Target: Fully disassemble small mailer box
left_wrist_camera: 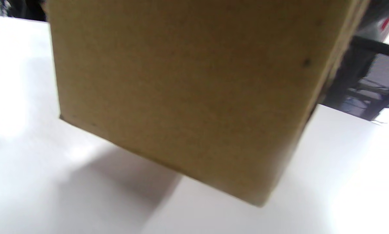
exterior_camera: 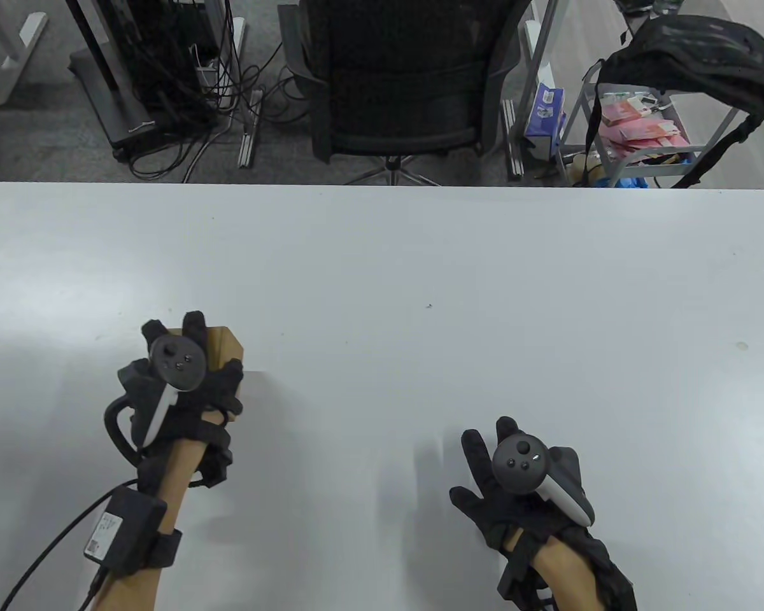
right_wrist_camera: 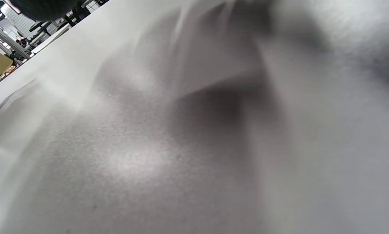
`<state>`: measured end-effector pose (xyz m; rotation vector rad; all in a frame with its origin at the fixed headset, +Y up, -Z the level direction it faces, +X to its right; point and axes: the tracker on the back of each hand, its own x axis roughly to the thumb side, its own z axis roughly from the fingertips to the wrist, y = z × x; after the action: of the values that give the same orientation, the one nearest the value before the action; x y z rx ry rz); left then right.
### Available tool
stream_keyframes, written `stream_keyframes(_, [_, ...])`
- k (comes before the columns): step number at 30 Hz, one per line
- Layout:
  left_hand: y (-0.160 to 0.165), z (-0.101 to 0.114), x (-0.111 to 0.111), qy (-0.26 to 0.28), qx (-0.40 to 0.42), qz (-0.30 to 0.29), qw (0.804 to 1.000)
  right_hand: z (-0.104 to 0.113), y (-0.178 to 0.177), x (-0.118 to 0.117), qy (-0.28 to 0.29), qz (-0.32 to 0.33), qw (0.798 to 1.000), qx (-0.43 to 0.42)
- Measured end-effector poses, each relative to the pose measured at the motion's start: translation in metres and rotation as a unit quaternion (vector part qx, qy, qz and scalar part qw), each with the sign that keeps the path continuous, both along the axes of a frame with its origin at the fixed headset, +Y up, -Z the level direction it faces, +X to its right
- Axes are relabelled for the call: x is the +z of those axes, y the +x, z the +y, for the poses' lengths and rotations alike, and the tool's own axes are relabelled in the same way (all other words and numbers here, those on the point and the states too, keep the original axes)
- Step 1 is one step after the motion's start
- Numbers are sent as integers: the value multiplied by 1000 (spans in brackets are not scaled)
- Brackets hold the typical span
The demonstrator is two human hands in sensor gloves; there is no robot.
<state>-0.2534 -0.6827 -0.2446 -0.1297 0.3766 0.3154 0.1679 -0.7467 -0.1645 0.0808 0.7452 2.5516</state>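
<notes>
**Left hand holds the box, right hand flat and free**

Nearest, on the right, the right hand [exterior_camera: 516,490] lies low over the table [exterior_camera: 420,267] with its fingers [exterior_camera: 477,452] spread and grasping nothing; its wrist view shows only blurred table surface and the hand's shadow.

Farther in and to the left, the left hand [exterior_camera: 178,382] sits on top of the box [exterior_camera: 219,347], fingers draped over its brown cardboard so that only the right part of the box shows from above. The left wrist view shows a plain, closed cardboard face [left_wrist_camera: 188,97], tilted, its lower corner seemingly off the table with a shadow below. How firmly the hand grips cannot be told.

Beyond the table's far edge stand a chair [exterior_camera: 401,83], a tangle of cables [exterior_camera: 191,95] to the left, and a cart [exterior_camera: 649,133] with a bag [exterior_camera: 694,57] to the right.
</notes>
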Motion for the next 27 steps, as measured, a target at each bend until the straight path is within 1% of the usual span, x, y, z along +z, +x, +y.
stream_keyframes(1, [10, 0, 2, -6, 2, -10, 1000, 0, 1, 0, -1, -2, 1000, 0])
stream_keyframes(3, [40, 1, 9, -25, -1, -43, 999, 0, 4, -1, -3, -8, 1000, -3])
stream_keyframes(7, [88, 4, 21, -37, -39, -74, 996, 1, 5, -2, -1, -11, 1000, -6])
stream_keyframes(12, [128, 4, 37, -41, -39, -99, 993, 2, 5, -1, -3, -10, 1000, -5])
stream_keyframes(15, [144, 2, 46, -55, -33, -117, 991, 3, 5, -1, 0, -7, 1000, -6])
stream_keyframes(17, [155, -1, 54, -79, -32, -128, 988, 3, 6, 0, 1, -8, 1000, -7])
stream_keyframes(21, [168, -4, 67, -87, -42, -139, 986, 3, 6, 0, 0, -7, 1000, -6])
stream_keyframes(27, [180, -10, 84, -68, -42, -148, 986, 3, 7, 0, 1, -8, 1000, -6])
